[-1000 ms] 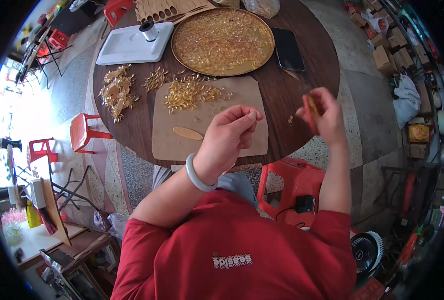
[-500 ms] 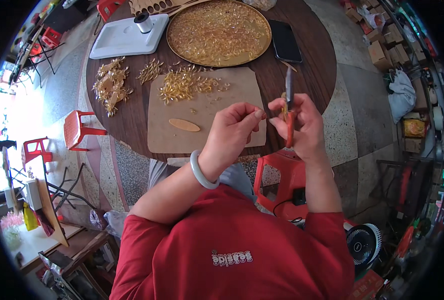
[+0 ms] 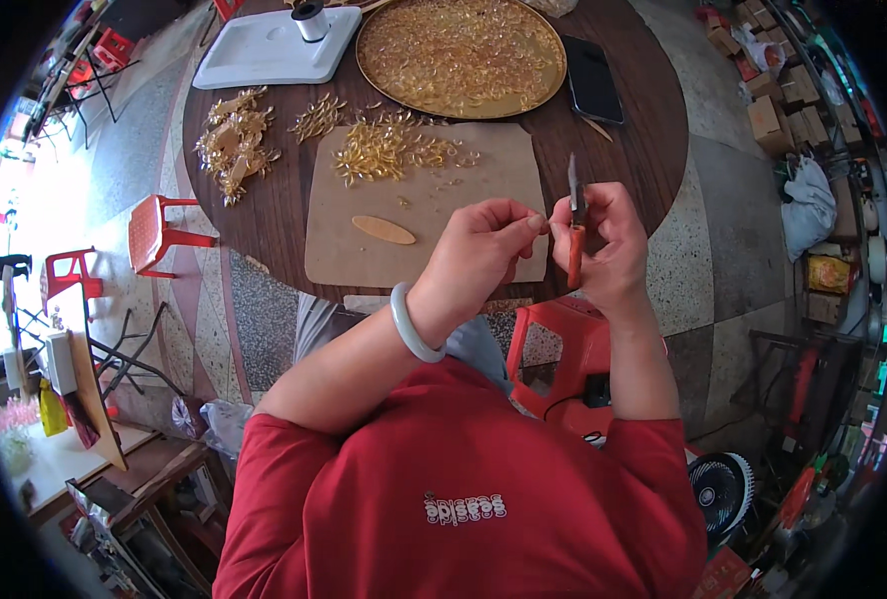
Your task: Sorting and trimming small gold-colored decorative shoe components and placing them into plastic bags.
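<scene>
**Holding a Slim Metal Point Beside Bare Fingertips**

Wearing a pale bracelet at the wrist, close in front of the body: left hand, with thumb and forefinger pressed together in a pinch, right beside the fingertips of the right hand. Cannot tell whether touching. Gripping a red-handled tool in the right hand, fingers curled about the handle, metal point aimed away from the body. Cannot tell the exact kind of tool.

Likeliest trouble from here: poking or nicking the left fingertips, through a small inward swing of that point in such narrow room. Possible too: dropping any tiny piece from the left pinch, through too light a hold or a knock from the tool. Cannot make out for certain anything within that pinch.

Placed just to the right of the left fingertips: the tool, upright-looking in the right fist. Lying beyond the left hand, apart from both hands, on a brown sheet: a tan oval piece, then a heap of glossy gold pieces. Spread left of the sheet on the dark table: a rougher gold pile. Set farthest out: a round tray of similar pieces, between a phone and a white tray with a spool on top.
</scene>
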Motion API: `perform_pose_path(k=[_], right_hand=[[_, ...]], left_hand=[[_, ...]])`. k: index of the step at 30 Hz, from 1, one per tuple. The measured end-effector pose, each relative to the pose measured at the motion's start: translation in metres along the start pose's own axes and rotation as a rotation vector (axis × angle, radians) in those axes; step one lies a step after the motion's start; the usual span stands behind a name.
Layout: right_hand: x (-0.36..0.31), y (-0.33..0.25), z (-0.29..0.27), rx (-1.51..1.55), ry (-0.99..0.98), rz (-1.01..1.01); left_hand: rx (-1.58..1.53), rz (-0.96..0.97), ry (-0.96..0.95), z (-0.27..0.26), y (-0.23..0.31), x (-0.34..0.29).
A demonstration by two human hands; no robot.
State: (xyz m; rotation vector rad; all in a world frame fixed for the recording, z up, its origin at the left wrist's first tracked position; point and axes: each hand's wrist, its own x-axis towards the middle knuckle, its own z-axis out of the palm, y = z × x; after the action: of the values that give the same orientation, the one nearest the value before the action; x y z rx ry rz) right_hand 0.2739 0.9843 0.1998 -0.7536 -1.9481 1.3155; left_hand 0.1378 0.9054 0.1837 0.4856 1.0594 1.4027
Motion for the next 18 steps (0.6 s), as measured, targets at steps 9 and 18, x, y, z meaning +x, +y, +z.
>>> perform_pose_path(k=[9, 18], right_hand=[[0.002, 0.004, 0.005, 0.085, -0.01, 0.036], [0.0, 0.004, 0.008, -0.214, -0.035, -0.073]], left_hand=[[-0.086, -0.056, -0.028, -0.005, 0.002, 0.0], [0.093, 0.056, 0.044, -0.011, -0.004, 0.002]])
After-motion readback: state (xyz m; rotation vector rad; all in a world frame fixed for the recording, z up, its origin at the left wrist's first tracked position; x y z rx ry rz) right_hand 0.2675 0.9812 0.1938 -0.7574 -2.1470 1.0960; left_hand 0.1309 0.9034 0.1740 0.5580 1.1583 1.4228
